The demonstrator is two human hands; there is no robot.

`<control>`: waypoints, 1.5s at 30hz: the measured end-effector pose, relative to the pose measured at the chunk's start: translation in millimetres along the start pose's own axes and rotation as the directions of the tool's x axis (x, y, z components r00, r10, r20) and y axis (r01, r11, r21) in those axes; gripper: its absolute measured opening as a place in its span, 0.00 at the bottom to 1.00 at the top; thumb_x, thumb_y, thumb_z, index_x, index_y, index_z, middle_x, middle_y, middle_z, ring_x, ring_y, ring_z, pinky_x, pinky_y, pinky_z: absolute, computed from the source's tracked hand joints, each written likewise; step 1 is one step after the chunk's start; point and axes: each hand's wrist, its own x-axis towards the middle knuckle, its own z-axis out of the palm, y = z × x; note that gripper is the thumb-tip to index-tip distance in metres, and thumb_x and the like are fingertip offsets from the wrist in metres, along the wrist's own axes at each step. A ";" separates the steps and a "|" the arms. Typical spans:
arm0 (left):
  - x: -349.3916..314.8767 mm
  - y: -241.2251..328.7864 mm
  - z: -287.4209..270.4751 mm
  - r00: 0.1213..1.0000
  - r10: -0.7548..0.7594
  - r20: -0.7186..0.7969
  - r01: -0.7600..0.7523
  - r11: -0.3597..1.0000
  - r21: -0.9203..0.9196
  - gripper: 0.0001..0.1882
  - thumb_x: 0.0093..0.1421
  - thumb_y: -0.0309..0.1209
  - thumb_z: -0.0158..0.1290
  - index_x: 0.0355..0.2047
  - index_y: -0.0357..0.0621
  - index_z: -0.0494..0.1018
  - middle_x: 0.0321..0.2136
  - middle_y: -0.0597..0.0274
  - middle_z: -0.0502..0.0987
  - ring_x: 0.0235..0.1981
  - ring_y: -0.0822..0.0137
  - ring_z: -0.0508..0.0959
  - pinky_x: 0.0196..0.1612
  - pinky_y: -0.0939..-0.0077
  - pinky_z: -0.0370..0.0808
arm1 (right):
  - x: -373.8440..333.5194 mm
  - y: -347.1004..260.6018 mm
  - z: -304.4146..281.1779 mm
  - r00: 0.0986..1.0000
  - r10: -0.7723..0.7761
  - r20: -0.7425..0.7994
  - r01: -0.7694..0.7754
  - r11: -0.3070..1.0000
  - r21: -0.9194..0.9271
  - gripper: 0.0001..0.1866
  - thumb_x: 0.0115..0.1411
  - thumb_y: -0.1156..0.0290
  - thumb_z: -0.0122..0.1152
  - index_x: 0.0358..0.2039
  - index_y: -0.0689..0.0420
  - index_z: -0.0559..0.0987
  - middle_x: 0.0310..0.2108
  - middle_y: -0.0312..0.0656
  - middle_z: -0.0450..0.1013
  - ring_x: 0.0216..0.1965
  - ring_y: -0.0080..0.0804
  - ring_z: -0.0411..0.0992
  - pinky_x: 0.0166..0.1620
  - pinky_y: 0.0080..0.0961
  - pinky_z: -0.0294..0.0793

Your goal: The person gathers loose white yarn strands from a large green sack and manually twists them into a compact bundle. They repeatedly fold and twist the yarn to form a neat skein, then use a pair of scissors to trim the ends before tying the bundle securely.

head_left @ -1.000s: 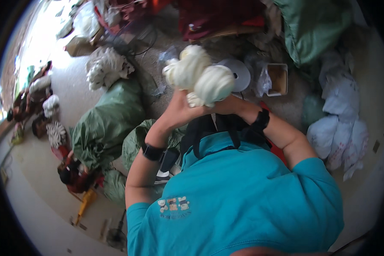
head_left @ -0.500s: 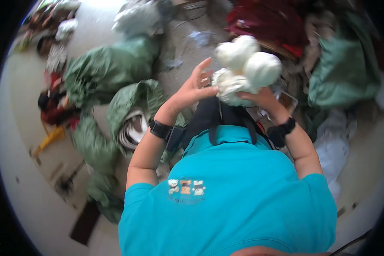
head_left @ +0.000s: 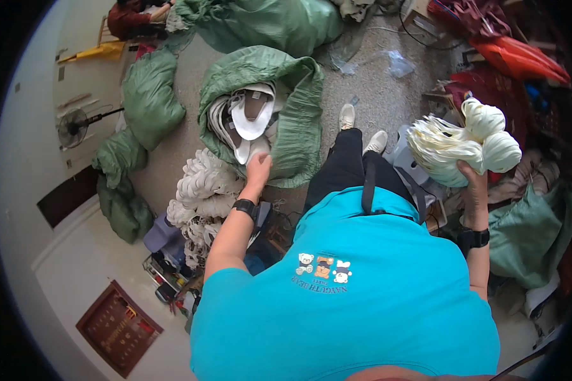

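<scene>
My right hand (head_left: 474, 190) grips a bundle of pale cream cord hanks (head_left: 448, 149) from below, out to the right; its rounded ends stick up past the fingers. To the left, my left hand (head_left: 258, 168) is closed at the lower tip of a white curved flat piece (head_left: 251, 124) with a grey-brown middle. Similar pieces lie stacked in an open green woven sack (head_left: 299, 120), its rim rolled around them. My left fingertips are partly hidden against the white material.
Cream cord hanks (head_left: 206, 190) are heaped left of my left forearm. Full green sacks (head_left: 151, 98) stand farther left and ahead. A fan (head_left: 74, 129) is by the wall. A person in a dark red sleeve (head_left: 130, 22) sits far left. Red bags (head_left: 521, 58) lie at far right.
My left hand has left the cord bundle and moved left to the sack, closing there. My right hand has carried the bundle to the right. The view has turned left.
</scene>
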 end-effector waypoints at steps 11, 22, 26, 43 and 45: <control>118.0 -19.6 -51.9 0.893 0.132 -0.431 -0.043 0.977 0.208 0.22 0.61 0.39 0.56 0.49 0.34 0.75 0.43 0.47 0.80 0.45 0.55 0.80 0.50 0.64 0.74 | 29.7 -34.0 41.2 0.998 0.040 0.047 -0.038 0.998 -0.047 0.33 0.52 0.70 0.69 0.58 0.62 0.70 0.52 0.40 0.73 0.53 0.33 0.71 0.58 0.31 0.67; 208.8 41.4 -63.2 0.927 0.242 -0.285 -0.101 0.896 0.433 0.30 0.58 0.40 0.59 0.58 0.39 0.68 0.53 0.45 0.75 0.55 0.46 0.71 0.60 0.57 0.65 | 19.7 -51.5 78.8 0.999 0.040 -0.022 -0.041 0.996 -0.074 0.30 0.52 0.71 0.68 0.57 0.61 0.71 0.52 0.40 0.73 0.53 0.32 0.71 0.58 0.30 0.67; 231.5 41.5 -77.2 0.967 0.171 -0.188 -0.075 0.900 0.429 0.26 0.56 0.42 0.60 0.49 0.38 0.73 0.46 0.44 0.79 0.51 0.42 0.74 0.58 0.56 0.66 | 14.8 -52.8 91.0 0.995 0.083 -0.054 -0.088 0.990 -0.106 0.30 0.52 0.72 0.68 0.57 0.62 0.72 0.51 0.39 0.74 0.53 0.31 0.71 0.58 0.29 0.67; 216.2 108.4 14.9 0.909 0.360 0.209 -0.413 0.716 0.562 0.18 0.61 0.43 0.53 0.32 0.36 0.73 0.34 0.37 0.78 0.40 0.36 0.76 0.43 0.46 0.72 | -3.3 -47.2 109.3 0.984 0.158 -0.086 -0.155 0.987 0.043 0.33 0.53 0.74 0.67 0.59 0.61 0.68 0.52 0.41 0.72 0.54 0.32 0.71 0.57 0.31 0.69; 224.5 116.5 37.5 0.910 0.355 0.213 -0.412 0.727 0.550 0.18 0.61 0.43 0.53 0.33 0.36 0.74 0.35 0.37 0.78 0.40 0.36 0.77 0.44 0.46 0.72 | -4.7 -44.8 103.5 0.981 0.172 -0.095 -0.170 0.985 0.033 0.33 0.52 0.73 0.67 0.60 0.62 0.68 0.53 0.41 0.72 0.55 0.33 0.70 0.58 0.31 0.68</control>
